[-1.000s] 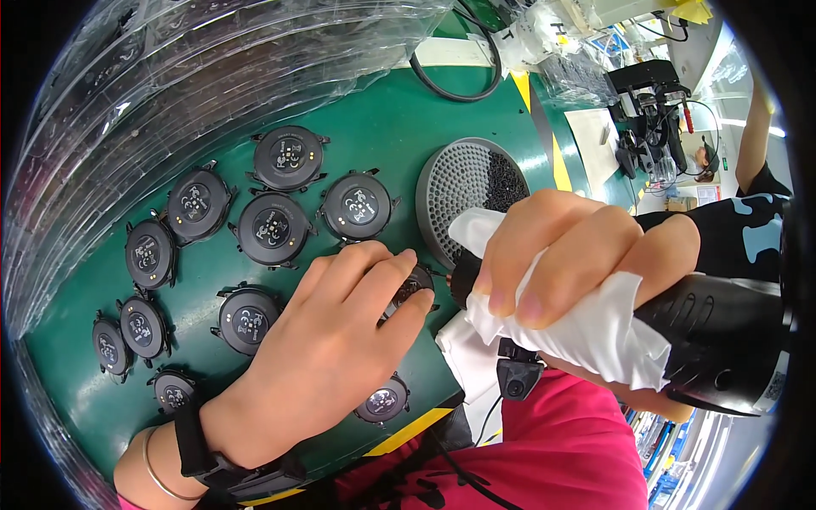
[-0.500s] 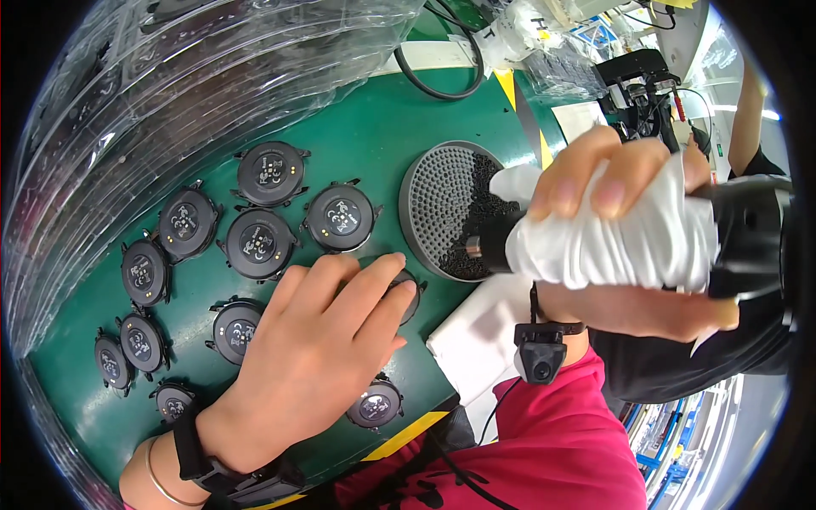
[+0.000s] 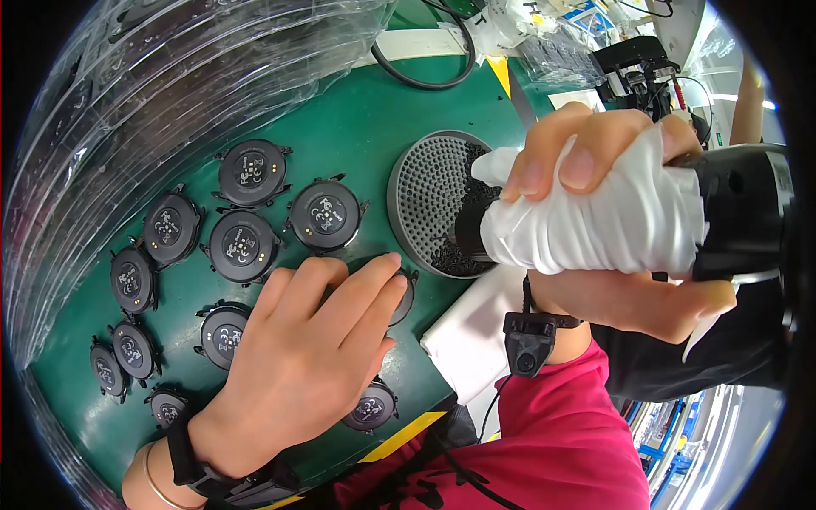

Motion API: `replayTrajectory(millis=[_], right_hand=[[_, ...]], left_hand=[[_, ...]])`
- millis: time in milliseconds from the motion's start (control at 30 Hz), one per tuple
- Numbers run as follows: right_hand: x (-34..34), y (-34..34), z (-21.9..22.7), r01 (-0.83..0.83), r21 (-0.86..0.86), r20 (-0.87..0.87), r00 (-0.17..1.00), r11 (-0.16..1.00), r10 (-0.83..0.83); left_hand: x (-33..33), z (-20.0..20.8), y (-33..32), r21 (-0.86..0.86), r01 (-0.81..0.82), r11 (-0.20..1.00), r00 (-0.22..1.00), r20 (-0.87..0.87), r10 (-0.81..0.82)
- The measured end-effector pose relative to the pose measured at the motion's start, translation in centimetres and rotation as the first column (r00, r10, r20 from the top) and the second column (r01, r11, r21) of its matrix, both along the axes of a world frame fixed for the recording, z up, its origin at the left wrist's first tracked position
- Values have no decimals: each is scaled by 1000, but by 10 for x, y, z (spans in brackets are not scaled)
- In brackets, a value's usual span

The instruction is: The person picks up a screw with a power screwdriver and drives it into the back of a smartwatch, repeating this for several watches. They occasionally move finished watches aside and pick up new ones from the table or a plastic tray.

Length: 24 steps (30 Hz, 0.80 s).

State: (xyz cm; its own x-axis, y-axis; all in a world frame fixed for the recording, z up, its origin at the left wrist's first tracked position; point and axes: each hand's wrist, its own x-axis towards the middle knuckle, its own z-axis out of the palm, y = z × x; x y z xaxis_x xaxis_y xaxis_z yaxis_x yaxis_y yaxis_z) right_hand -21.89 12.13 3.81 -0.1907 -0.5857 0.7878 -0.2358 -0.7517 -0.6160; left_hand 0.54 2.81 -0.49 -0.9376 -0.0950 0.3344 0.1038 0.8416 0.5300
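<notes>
My right hand (image 3: 586,195) is closed around an electric screwdriver (image 3: 739,204) whose grip is wrapped in white cloth (image 3: 612,212). The tool's dark front end reaches over the round grey dimpled dish (image 3: 416,191), at the heap of tiny black screws (image 3: 478,204) on its right side; the tip is hard to make out. My left hand (image 3: 306,357) reaches over the green table, its fingers and thumb around a black round watch case (image 3: 406,299) that they mostly cover. Beside that hand lies another watch case (image 3: 371,406).
Several more watch cases (image 3: 242,246) lie back-up to the left. Stacked clear plastic trays (image 3: 170,93) rise along the left edge. A white cloth or pad (image 3: 476,331) lies below the dish. A black cable loop (image 3: 425,81) hangs at the back. Another person's arm (image 3: 748,106) shows at far right.
My right hand has shifted slightly left with the screwdriver, whose front end sits a little higher over the dish. The left hand stays on the watch case. The whole view has moved slightly.
</notes>
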Motion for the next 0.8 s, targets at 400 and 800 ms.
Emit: replayTrajectory(millis=[400, 800], right_hand=[[15, 15, 17, 2, 46, 23, 1000, 999, -3], [25, 12, 16, -182, 188, -38, 981, 965, 193]], left_hand=[[-2, -3, 1, -20, -12, 1000, 1000, -29, 12], [-1, -3, 2, 8, -15, 1000, 1000, -6, 15]])
